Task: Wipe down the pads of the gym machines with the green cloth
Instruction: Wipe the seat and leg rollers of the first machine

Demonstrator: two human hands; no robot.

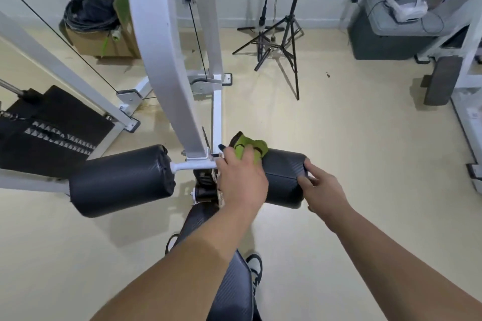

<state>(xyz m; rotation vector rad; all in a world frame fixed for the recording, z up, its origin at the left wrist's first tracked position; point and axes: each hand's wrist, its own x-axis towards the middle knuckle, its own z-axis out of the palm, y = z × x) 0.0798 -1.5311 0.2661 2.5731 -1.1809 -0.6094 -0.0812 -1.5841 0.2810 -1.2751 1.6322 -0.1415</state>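
Two black roller pads stick out from a white machine post [167,60]. My left hand [241,177] presses the green cloth [250,148] onto the inner top end of the right roller pad [283,180]. My right hand [322,187] grips that pad's outer end, with fingers curled over its edge. The left roller pad [122,180] is untouched. A black seat pad [234,276] lies below my arms, mostly hidden by them.
A black weight stack [49,128] and cable stand at the left. Black tripod stands [281,39] sit behind on the beige floor. A cardboard box with a bin [96,31] is at back left, a grey case [391,31] at back right, another white frame [469,91] at the right edge.
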